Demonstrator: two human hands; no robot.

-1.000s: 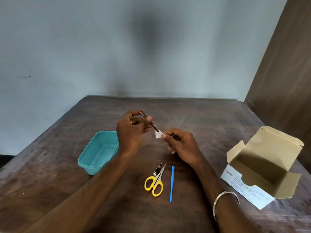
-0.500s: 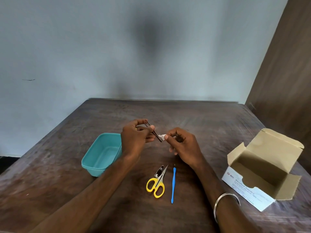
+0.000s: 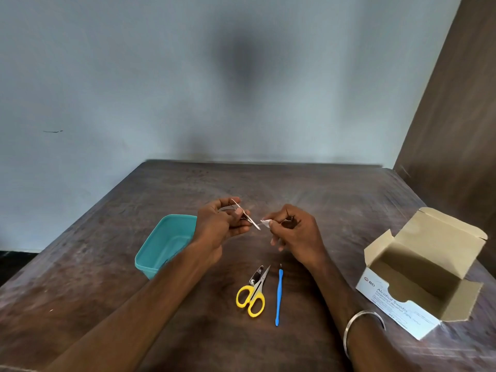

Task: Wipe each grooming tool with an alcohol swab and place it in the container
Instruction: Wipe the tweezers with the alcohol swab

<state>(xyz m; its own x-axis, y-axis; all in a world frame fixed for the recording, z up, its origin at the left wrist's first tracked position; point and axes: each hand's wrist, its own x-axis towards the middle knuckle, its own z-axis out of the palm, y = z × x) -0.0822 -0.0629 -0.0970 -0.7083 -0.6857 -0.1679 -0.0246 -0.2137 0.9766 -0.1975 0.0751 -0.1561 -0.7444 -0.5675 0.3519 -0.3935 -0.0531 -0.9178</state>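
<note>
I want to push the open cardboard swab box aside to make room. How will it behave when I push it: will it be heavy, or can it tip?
The swab box probably slides easily: its visible inside looks empty, so it seems light. Its raised lid flap may catch a hand and tilt it. The thin cardboard walls would likely dent if squeezed.

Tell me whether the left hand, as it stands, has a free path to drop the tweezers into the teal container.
Probably yes. The left hand grips the tweezers right beside the teal container, whose open top has nothing over it. Only the swab in the right hand sits at the tweezers' tip, on the far side.
</note>
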